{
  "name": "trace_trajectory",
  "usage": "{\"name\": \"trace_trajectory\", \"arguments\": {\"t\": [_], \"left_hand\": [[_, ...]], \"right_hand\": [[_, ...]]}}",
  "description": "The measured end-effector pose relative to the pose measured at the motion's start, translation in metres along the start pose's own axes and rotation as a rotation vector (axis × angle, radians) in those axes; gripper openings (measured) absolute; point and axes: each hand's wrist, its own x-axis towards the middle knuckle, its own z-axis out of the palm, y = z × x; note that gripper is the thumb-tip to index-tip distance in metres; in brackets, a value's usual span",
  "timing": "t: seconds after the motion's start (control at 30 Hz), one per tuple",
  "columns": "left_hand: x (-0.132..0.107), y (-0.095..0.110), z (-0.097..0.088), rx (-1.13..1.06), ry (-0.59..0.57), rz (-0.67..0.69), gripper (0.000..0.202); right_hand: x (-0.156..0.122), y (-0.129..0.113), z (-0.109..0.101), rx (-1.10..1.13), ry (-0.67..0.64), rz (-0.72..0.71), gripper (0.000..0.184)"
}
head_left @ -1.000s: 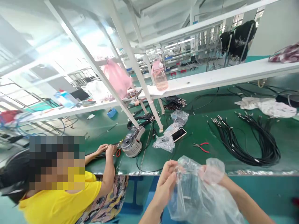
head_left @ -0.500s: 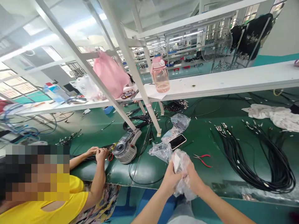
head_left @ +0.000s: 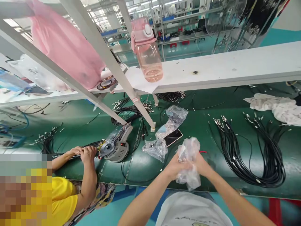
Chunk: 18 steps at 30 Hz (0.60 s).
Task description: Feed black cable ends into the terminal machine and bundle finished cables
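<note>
Both my hands grip a crumpled clear plastic bag over the near edge of the green table. My left hand is closed on the bag's left side and my right hand is closed on its right side, the two close together. The bag bunches up above my fingers and hangs below them. Just behind it lie a dark phone and two other clear bags holding small parts. Red-handled pliers are mostly hidden behind the bag.
A large bundle of black cables with metal ends lies to the right. A grey tape dispenser sits to the left, beside a co-worker's hands in a yellow top. A white shelf carries a pink bottle. White cloth lies far right.
The bag was spread wide between my hands a second ago; now it is scrunched into a small bunch. My hands have come together and moved forward over the table edge.
</note>
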Motion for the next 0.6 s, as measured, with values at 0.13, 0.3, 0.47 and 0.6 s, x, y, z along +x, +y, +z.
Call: {"name": "trace_trajectory", "arguments": {"t": [0.13,0.3,0.47,0.6], "left_hand": [[0.014,0.003,-0.017,0.001,-0.037,-0.090,0.078],[0.022,0.009,-0.029,0.064,-0.217,-0.312,0.074],[0.031,0.013,-0.049,-0.009,-0.092,-0.199,0.069],[0.053,0.002,-0.058,-0.144,0.241,0.081,0.040]], "right_hand": [[0.007,-0.014,-0.050,0.340,-0.259,0.123,0.084],[0.025,-0.010,-0.072,0.426,-0.606,0.282,0.077],[0.025,0.000,-0.057,-0.011,-0.231,0.126,0.014],[0.016,0.006,-0.016,-0.399,0.082,-0.361,0.026]]}}
